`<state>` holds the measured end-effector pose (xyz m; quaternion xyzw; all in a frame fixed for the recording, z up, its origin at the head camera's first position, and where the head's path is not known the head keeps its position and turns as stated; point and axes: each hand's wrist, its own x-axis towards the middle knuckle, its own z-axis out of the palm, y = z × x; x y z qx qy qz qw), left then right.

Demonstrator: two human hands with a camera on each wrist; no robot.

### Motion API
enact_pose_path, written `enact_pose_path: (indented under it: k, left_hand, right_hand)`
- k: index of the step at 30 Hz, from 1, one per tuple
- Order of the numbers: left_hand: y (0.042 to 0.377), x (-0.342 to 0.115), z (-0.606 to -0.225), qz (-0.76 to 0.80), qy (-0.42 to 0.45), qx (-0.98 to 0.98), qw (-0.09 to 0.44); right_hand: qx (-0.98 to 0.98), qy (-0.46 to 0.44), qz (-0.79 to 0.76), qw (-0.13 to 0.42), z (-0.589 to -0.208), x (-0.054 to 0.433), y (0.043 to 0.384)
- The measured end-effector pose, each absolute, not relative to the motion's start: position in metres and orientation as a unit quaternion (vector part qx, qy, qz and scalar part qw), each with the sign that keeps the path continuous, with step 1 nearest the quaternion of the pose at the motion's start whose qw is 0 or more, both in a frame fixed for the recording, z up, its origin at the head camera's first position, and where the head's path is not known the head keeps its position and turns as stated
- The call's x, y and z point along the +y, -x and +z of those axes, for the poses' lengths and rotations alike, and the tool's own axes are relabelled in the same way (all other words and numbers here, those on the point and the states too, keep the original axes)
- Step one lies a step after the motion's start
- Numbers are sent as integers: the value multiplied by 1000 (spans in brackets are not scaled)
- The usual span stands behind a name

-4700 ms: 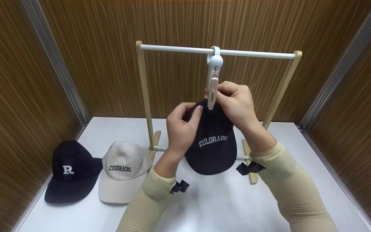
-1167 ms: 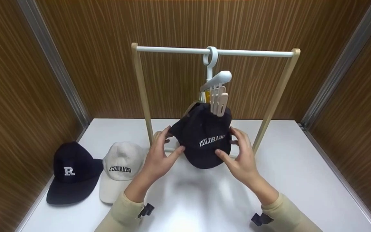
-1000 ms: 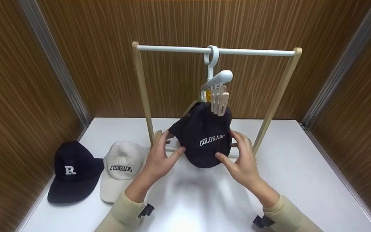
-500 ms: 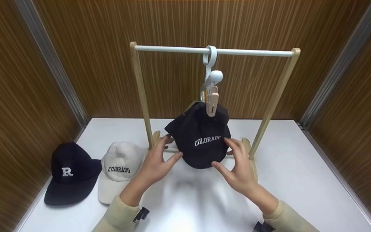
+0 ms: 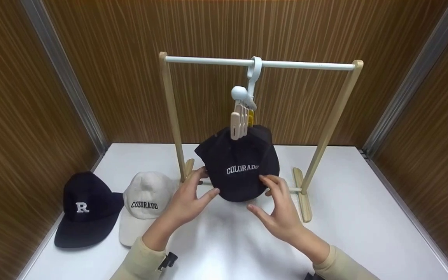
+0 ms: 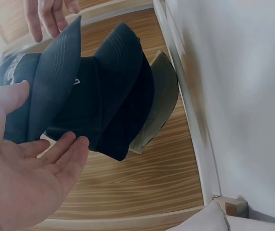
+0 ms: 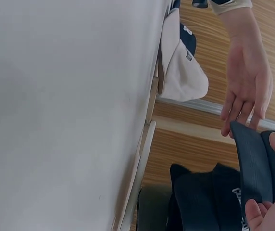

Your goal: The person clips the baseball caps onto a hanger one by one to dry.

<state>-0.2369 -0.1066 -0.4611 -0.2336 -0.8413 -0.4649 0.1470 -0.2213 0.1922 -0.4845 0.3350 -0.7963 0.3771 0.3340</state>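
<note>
A black baseball cap [image 5: 243, 186] lettered COLORADO hangs brim-down from a beige clip [image 5: 235, 126] on a white hanger [image 5: 240, 93]. My left hand [image 5: 187, 202] is at the cap's left side, fingers relaxed and spread, fingertips right at its edge. My right hand [image 5: 280, 214] is by the brim's right side, fingertips at the edge and thumb apart below it. In the left wrist view, the front brim [image 6: 60, 67] stands between thumb and fingers. Behind it hang another dark cap [image 6: 120, 53] and an olive cap [image 6: 164, 96].
The hanger hooks over the white rail [image 5: 309, 65] of a wooden-legged rack [image 5: 331, 124]. Left on the white table [image 5: 364, 217] lie a navy cap with an R [image 5: 88, 210] and a cream COLORADO cap [image 5: 148, 194]. Wood-grain panels [image 5: 130, 77] enclose the table.
Both hands moved from the clip at the cap's top down to its sides. The hanger's front end and cap have since swung left. My right thumb has come off the brim.
</note>
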Motion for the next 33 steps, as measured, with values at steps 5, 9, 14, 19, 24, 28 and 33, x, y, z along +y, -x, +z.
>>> enact_pose_path:
  k: [5,9,14,19,24,28,33]
  left_hand:
    - [237,-109,-462,-467,227,-843,140]
    - [236,-111,-463,-463,221,-847,139]
    - [236,-114,-464,-459,211,-851,140]
    - [237,-120,-464,-459,200,-854,139]
    - [242,-130,-463,-462,197,-851,156]
    - [247,-141,-463,-463,186,-850,167]
    - [252,-155,-462,-465,153,-858,155]
  right_hand:
    - [-796,-346,375,327,-487,184,219]
    - [-796,-353,384,307,-488,178,217]
    - [-797,-365,380,294,-489,169,216]
    - [-799,-368,378,288,-492,161,216]
    - [-797,-374,380,284,-493,151,217]
    - [-796,-378,384,276,-493,143,217]
    - [-794,-386,386,266,-492,133,218]
